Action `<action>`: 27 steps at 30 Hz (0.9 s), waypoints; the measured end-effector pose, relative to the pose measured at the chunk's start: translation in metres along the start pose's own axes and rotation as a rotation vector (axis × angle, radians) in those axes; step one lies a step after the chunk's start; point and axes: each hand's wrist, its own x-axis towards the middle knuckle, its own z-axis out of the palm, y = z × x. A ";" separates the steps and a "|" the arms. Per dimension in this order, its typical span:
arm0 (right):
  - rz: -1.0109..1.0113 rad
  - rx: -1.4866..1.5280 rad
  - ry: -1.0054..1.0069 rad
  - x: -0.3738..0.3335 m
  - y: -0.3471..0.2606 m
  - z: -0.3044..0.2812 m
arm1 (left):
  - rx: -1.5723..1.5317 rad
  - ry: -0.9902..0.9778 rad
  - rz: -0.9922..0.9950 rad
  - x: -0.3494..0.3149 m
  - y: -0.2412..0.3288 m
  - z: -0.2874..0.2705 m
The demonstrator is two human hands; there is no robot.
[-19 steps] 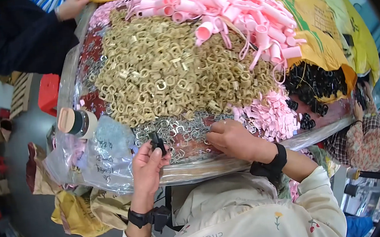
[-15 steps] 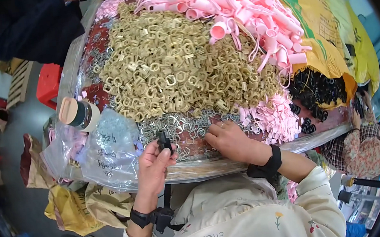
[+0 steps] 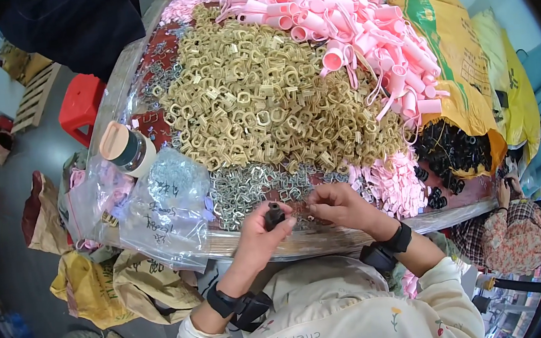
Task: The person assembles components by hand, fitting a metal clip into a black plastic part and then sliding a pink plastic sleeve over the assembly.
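Observation:
My left hand (image 3: 256, 236) grips a small black cylindrical part (image 3: 273, 215) at the near edge of the table. Just to its right, my right hand (image 3: 339, 206) pinches a tiny piece with its fingertips over a layer of small silver metal clips (image 3: 243, 191); the piece is too small to tell apart. Behind the clips rises a big heap of tan plastic rings (image 3: 257, 104). Pink plastic tubes (image 3: 349, 35) are piled at the far right, and small pink parts (image 3: 394, 185) lie right of my right hand.
A clear plastic bag of metal pieces (image 3: 168, 203) and a jar with a tan lid (image 3: 124, 148) sit at the table's left. Black parts (image 3: 453, 150) and yellow sacks (image 3: 464, 63) lie to the right. A red stool (image 3: 81, 103) stands on the left floor. Another person (image 3: 521, 235) sits at the lower right.
Both hands stay at the near table edge; the left hand with the black part has come a little closer to the right hand. The view has shifted slightly.

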 end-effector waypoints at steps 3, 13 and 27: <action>0.144 0.290 -0.057 -0.006 -0.001 -0.001 | 0.120 -0.035 0.025 0.005 0.001 0.013; 0.143 0.473 0.035 -0.020 0.012 -0.002 | 0.473 -0.014 0.201 0.016 -0.001 0.035; -0.201 -0.176 0.332 -0.029 -0.002 0.007 | -0.354 -0.048 -0.288 0.016 -0.001 0.038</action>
